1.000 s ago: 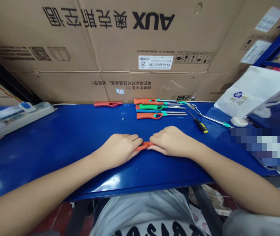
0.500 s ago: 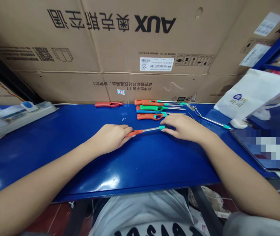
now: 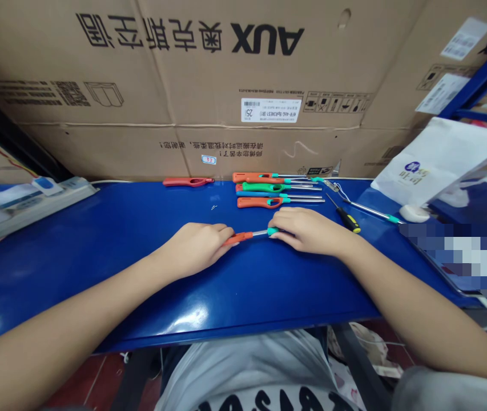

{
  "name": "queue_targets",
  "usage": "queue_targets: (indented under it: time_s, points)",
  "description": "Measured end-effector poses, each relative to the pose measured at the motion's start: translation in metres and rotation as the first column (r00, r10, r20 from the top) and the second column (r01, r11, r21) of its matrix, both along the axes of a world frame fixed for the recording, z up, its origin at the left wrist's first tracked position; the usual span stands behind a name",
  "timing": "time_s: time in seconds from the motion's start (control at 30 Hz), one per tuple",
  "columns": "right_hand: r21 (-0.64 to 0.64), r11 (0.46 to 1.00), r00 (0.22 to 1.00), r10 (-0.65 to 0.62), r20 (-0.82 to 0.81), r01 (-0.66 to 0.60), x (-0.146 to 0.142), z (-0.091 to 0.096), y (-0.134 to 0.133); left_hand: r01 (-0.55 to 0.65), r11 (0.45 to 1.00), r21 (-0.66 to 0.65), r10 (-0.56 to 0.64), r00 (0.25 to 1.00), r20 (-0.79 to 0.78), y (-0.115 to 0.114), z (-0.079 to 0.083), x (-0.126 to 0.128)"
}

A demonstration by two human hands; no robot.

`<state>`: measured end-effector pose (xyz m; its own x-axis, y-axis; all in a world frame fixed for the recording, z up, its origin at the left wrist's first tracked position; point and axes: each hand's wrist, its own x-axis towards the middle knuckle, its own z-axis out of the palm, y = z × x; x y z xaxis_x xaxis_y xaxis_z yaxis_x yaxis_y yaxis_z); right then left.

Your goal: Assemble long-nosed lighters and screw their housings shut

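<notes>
My left hand (image 3: 196, 245) is closed around an orange long-necked lighter body (image 3: 241, 237), its front end poking out past the fingers. From that end a short length of metal tube (image 3: 260, 233) shows, reaching to a teal collar (image 3: 272, 231). My right hand (image 3: 309, 229) pinches this collar between thumb and fingers; the part beyond it is hidden in the hand. Behind my hands lie several long-necked lighters in a stack, among them an orange one (image 3: 254, 202) and a green one (image 3: 261, 186). A black and yellow screwdriver (image 3: 349, 220) lies right of my right hand.
A red lighter body (image 3: 187, 181) without a tube lies at the back left. Another metal tube (image 3: 369, 210) with a teal collar rests at the right, near a white paper bag (image 3: 435, 160) and a tablet-like device (image 3: 431, 260). Cardboard (image 3: 209, 103) walls the back; a power strip (image 3: 41, 205) sits left.
Both hands have come slightly towards me, and less of the metal tube shows between the lighter body and the collar. My right hand moved left, uncovering the screwdriver.
</notes>
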<state>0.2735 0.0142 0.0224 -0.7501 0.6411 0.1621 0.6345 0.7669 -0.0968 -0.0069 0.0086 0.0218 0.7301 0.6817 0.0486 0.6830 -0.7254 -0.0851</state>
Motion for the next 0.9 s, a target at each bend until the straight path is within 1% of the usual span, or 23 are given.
queue_targets:
  time_s: [0.13, 0.23, 0.4, 0.5, 0.7, 0.9]
  points:
    - [0.021, 0.998, 0.998, 0.056, -0.011, -0.056, -0.008, -0.008, -0.001, 0.011, 1.000, -0.001, -0.011, 1.000, -0.013, -0.005, -0.001, 0.003]
    - [0.023, 0.997, 0.997, 0.075, -0.016, -0.074, -0.014, -0.013, -0.004, 0.013, 1.000, -0.002, -0.013, 1.000, -0.017, -0.009, -0.002, 0.006]
    - [0.039, 0.998, 0.998, 0.058, -0.006, -0.057, -0.026, -0.020, -0.010, 0.048, 0.999, 0.011, -0.048, 0.999, -0.005, -0.012, -0.007, 0.008]
    - [0.050, 0.998, 0.999, 0.034, 0.017, -0.034, -0.029, -0.020, -0.011, 0.034, 0.999, 0.014, -0.034, 0.999, 0.004, -0.012, -0.009, 0.009]
    - [0.090, 0.996, 0.999, -0.005, 0.051, 0.000, -0.020, -0.013, -0.006, 0.012, 1.000, -0.027, -0.010, 0.997, 0.072, -0.006, -0.008, 0.005]
    - [0.146, 0.987, 0.997, -0.070, 0.018, 0.067, -0.005, -0.010, 0.002, -0.030, 0.999, -0.029, 0.032, 0.997, 0.071, 0.002, -0.005, 0.000]
